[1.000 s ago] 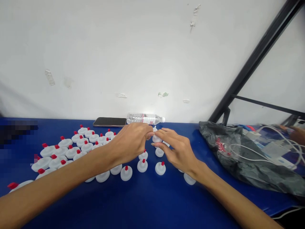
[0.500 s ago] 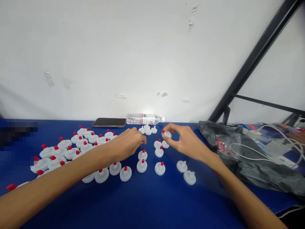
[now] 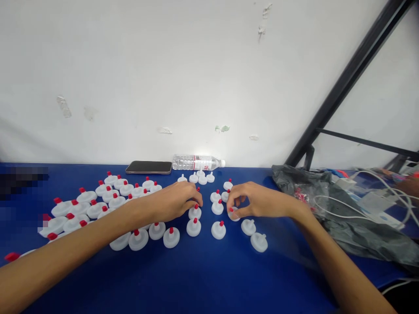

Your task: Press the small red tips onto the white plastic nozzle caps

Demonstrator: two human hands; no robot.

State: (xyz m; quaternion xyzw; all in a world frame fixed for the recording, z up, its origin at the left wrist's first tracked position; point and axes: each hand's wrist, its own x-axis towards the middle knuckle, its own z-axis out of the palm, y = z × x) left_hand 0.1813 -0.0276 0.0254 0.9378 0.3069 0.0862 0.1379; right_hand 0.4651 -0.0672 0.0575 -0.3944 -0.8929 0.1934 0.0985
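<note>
My right hand (image 3: 244, 201) pinches a white disc-shaped cap with a red tip (image 3: 233, 213), low over the blue table. My left hand (image 3: 187, 198) is curled above a red tip that shows between its fingers, just behind a red-tipped white cap (image 3: 195, 212). Several more red-tipped caps (image 3: 218, 207) stand between the hands. Two white caps without red tips (image 3: 259, 242) lie nearer than my right hand. A small cluster of plain white caps (image 3: 202, 179) sits behind. Many red-tipped caps (image 3: 138, 239) spread over the left side, partly behind my left forearm.
A phone (image 3: 149, 167) and a clear bottle lying on its side (image 3: 198, 162) are by the wall. On the right are a dark plastic bag (image 3: 356, 235), a clear packet of red pieces (image 3: 306, 194) and white cables. A blurred hand (image 3: 410, 187) shows at the far right.
My right hand has left one red-tipped cap at the back and moved nearer, now at another. My left hand has dropped slightly, its fingers closing on a red tip.
</note>
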